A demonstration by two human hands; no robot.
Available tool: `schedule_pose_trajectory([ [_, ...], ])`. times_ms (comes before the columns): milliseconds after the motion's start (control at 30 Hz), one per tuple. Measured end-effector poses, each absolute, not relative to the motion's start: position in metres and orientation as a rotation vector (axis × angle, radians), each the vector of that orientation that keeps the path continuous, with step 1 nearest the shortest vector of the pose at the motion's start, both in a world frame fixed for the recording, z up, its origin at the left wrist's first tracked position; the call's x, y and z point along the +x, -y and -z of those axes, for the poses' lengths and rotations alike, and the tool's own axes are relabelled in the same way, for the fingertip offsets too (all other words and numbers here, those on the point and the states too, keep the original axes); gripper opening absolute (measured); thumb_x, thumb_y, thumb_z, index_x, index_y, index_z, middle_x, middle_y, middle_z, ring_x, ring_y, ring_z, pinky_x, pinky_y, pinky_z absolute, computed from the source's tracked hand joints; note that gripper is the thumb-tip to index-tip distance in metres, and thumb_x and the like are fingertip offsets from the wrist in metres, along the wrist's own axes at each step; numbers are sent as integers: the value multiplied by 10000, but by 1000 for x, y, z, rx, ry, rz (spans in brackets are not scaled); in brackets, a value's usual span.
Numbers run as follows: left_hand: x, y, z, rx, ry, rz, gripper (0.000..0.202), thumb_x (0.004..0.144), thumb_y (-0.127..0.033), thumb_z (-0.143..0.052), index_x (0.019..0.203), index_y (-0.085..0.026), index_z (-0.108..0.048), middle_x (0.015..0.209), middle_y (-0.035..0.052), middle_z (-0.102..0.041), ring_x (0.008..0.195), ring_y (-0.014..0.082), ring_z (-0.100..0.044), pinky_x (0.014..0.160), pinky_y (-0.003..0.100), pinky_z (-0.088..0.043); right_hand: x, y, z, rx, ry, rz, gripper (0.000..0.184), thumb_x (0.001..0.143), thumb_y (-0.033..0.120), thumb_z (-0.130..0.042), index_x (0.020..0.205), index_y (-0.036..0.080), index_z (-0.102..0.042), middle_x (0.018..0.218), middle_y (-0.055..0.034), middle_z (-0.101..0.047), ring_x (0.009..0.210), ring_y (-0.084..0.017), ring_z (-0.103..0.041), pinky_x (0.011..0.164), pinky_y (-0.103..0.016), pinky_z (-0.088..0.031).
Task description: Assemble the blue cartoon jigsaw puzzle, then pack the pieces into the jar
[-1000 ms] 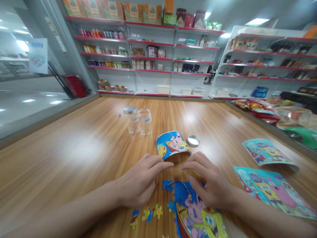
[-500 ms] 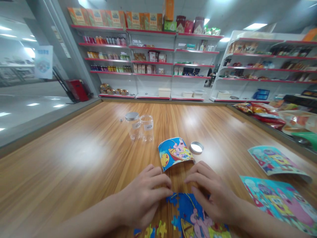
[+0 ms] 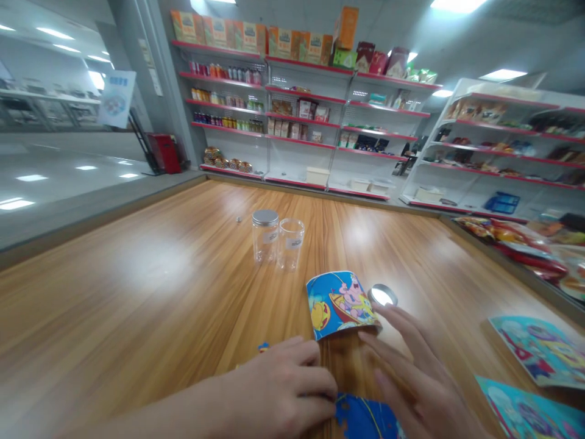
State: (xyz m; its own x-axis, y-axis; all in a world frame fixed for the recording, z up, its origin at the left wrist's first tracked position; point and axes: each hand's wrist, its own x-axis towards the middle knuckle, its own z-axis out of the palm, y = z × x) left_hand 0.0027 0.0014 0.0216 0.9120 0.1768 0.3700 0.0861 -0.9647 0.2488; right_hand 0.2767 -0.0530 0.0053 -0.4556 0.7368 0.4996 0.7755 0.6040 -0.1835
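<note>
Flat blue jigsaw puzzle (image 3: 361,419), seemingly incomplete leftward.
Left hand (image 3: 292,387) is resting alongside, grip unclear; right hand (image 3: 427,378) is hovering, fingers spread; small blue piece (image 3: 263,347) is lying loose.

Orange boxes (image 3: 250,38) top red-edged shelving (image 3: 292,160), above 3 rows of small bottles (image 3: 228,100).

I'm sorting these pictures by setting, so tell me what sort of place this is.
Probably a shop, or a room fitted like one: red-edged shelves carry orange boxes and small bottles, and bright packets lie right of the wooden table.
</note>
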Motion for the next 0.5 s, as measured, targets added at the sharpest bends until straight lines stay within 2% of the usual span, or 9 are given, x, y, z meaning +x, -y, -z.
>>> schedule_pose_trajectory([
  [100, 2, -1, -18, 2837, -195, -621, 122, 956, -221, -639, 1070, -186, -665, 1001, 54, -724, 817, 199, -549, 681, 368, -448, 280, 46, -2, -1278, 2457, 58, 604, 979, 231, -501, 1562, 210, -346, 1662, -107, -206, 1524, -405, -151, 1146, -659, -342],
  [200, 0, -2, -13, 2822, -182, -623, 150, 946, -221, -643, 1087, -174, -665, 1019, 65, -716, 842, 206, -546, 723, 366, -462, 283, 42, 3, -1315, 2565, -16, 637, 1023, 274, -471, 1609, 223, -224, 1661, -94, -231, 1536, -355, -172, 1170, -645, -329],
  [300, -1, -3, -9, 2800, -158, -612, 170, 937, -205, -623, 1094, -159, -666, 1063, 60, -715, 861, 210, -537, 751, 368, -472, 285, 43, 5, -1352, 2603, -68, 634, 1045, 306, -455, 1615, 249, -184, 1656, -84, -247, 1528, -327, -223, 1172, -653, -324],
  [500, -2, -4, -5, 2772, -143, -620, 266, 866, -200, -648, 1130, -169, -654, 1094, 61, -716, 890, 223, -543, 779, 382, -469, 283, 46, -1, -1430, 2550, -190, 585, 1063, 356, -418, 1600, 290, -194, 1632, -74, -316, 1510, -300, -284, 1175, -674, -301],
])
